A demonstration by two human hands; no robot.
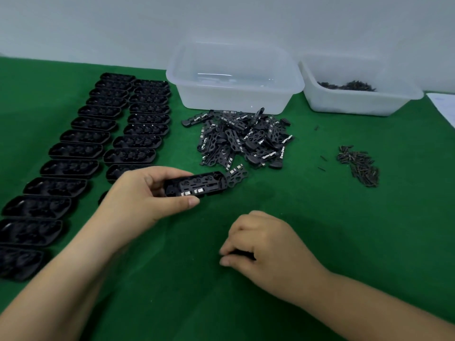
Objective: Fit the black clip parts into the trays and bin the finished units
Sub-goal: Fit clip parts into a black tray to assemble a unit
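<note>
Near the desk's middle, held up in the left hand between thumb and curled fingers: a black oblong tray, a perforated clip part with small silver contacts jutting from its right end. Right hand curled, pinching something small and dark. No readable writing anywhere.

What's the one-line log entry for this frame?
left hand: holds tray, clip part seated | right hand: holds small dark part | bin: looks empty
</note>
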